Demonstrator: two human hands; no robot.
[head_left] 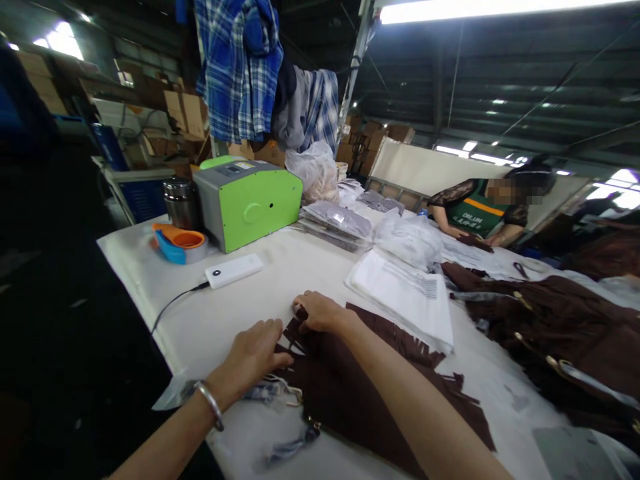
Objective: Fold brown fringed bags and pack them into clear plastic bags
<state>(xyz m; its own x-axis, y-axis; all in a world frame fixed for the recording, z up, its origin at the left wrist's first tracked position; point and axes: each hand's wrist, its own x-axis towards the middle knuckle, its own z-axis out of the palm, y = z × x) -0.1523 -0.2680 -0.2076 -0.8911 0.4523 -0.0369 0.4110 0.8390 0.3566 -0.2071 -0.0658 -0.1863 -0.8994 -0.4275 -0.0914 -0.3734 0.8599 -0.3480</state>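
Observation:
A dark brown fringed piece that looks like a bag (350,387) lies flat on the white table, with a zipper along its near edge. My right hand (317,311) is closed on brown fringe strips at its far left corner. Beside it, my left hand (256,355), with a bangle on the wrist, rests at the bag's left edge. Its thumb stands apart from its fingers, close to the fringe, and I see nothing held there. A gold-coloured clasp (295,395) and blurred plastic-wrapped bits lie below my left hand.
A green-and-grey machine (260,208), tape rolls (187,240), a steel flask (179,200) and a white power bank (234,271) stand left. White plastic bags (405,290) are stacked ahead. More brown bags (565,313) pile up right. A co-worker (475,210) handles a brown piece opposite.

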